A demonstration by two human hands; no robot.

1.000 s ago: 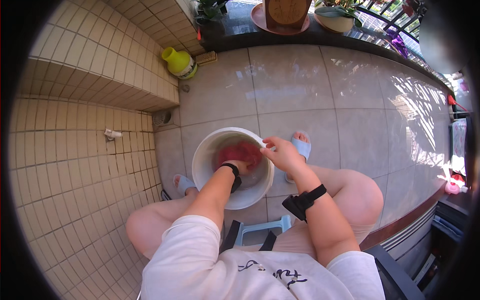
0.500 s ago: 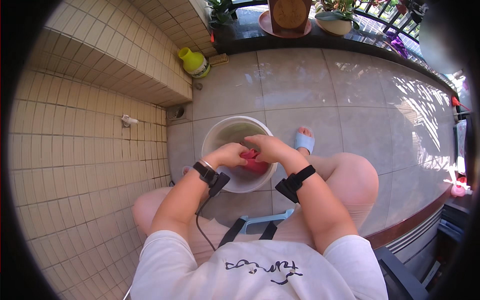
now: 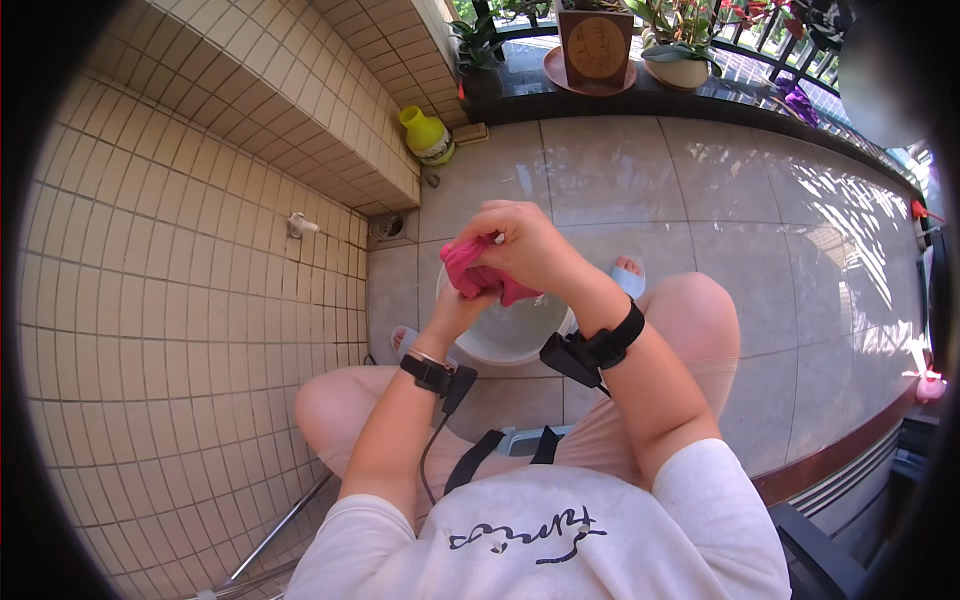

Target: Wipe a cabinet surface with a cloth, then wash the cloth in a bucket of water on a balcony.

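Note:
A bunched, deep-pink cloth (image 3: 466,272) is held up above a round white bucket (image 3: 508,358). My right hand (image 3: 528,243) grips it from above and the right, with fingers curled over its upper part. From below, my left hand (image 3: 462,316) holds the same cloth, whose folds cover most of its fingers. Both hands are close together over the bucket's far left part. Greyish water (image 3: 520,325) shows inside the bucket. What exactly the cloth is cannot be made out.
A light-blue stool (image 3: 522,440) shows under me, and my slippered feet flank the bucket. The tiled wall (image 3: 190,300) with a white tap (image 3: 302,226) stands on the left. A yellow-green bottle (image 3: 427,137) and a brush (image 3: 470,133) lie beyond, before a ledge with potted plants (image 3: 678,68).
Both hands have lifted the pink cloth from inside the bucket to above its far rim. The whole view has shifted slightly.

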